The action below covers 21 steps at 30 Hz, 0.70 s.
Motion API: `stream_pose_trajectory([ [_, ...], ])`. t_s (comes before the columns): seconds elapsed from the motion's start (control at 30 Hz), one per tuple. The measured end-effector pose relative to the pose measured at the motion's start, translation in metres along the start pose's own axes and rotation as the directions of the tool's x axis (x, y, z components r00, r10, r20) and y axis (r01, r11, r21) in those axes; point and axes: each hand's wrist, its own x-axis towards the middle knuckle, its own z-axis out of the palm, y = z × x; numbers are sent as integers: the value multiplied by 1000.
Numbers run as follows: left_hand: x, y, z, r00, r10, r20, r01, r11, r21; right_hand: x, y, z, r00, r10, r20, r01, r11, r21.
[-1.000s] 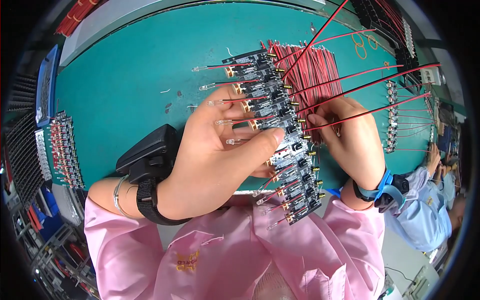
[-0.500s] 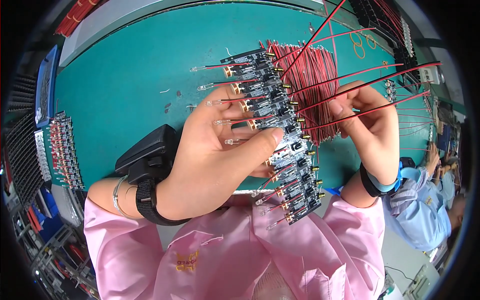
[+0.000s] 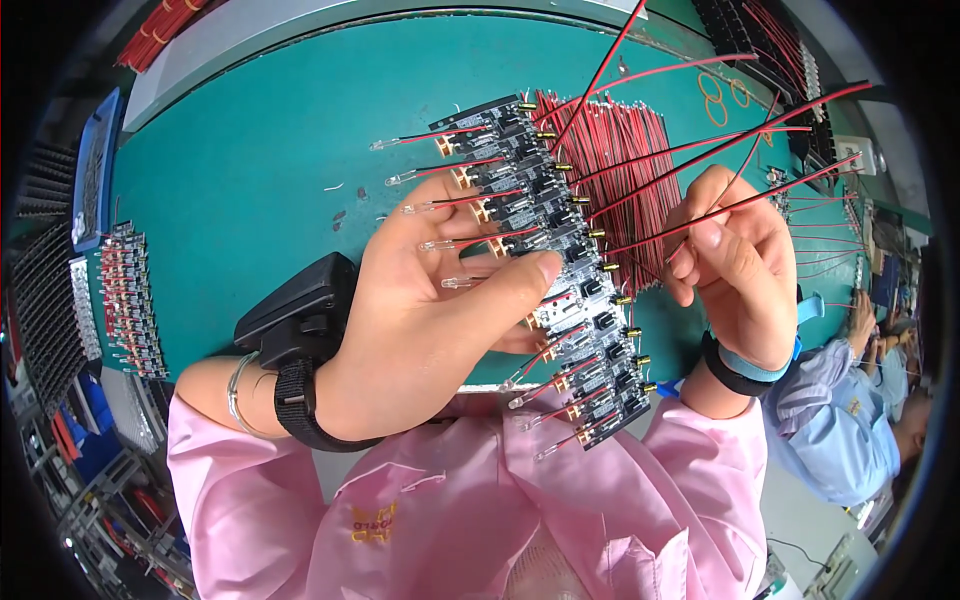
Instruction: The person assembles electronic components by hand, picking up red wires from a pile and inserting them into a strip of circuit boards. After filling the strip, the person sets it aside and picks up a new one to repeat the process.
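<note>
My left hand (image 3: 430, 300) grips a long panel of joined black circuit boards (image 3: 585, 265), thumb across its face and fingers beneath. Small clear LEDs on thin red and black leads stick out along the panel's left side. Several longer red-and-black wires (image 3: 700, 148) run from its upper right edge. The fingertips of my right hand (image 3: 745, 260) are closed in a pinch on a loose red-and-black wire (image 3: 752, 148); its short end points down left toward the panel. Behind the panel lies a thick pile of cut red-and-black wires (image 3: 635, 150), partly hidden by it.
Finished-looking boards with wires lie at the left (image 3: 128, 300) of the green mat (image 3: 260, 150), beside a blue tray (image 3: 95, 170). Rubber bands (image 3: 712, 95) lie at the far right. More wired boards (image 3: 780, 185) are right of my hand. A co-worker in blue (image 3: 840, 420) sits at the right.
My right hand has drawn back right and down, off the wire pile, and turned with the loose wire, which now slants across the fingers. The panel has tilted slightly in my left hand.
</note>
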Motion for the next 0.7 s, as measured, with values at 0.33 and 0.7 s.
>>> stream_pose_trajectory([
  [0.33,1,-2,-1,1000,26,12,-25,999,-45,-10,9,12,980,-196,-13,191,967,-167],
  [0.7,2,-1,-1,1000,29,-3,-29,1000,-9,-10,13,17,937,-347,45,321,800,-508],
])
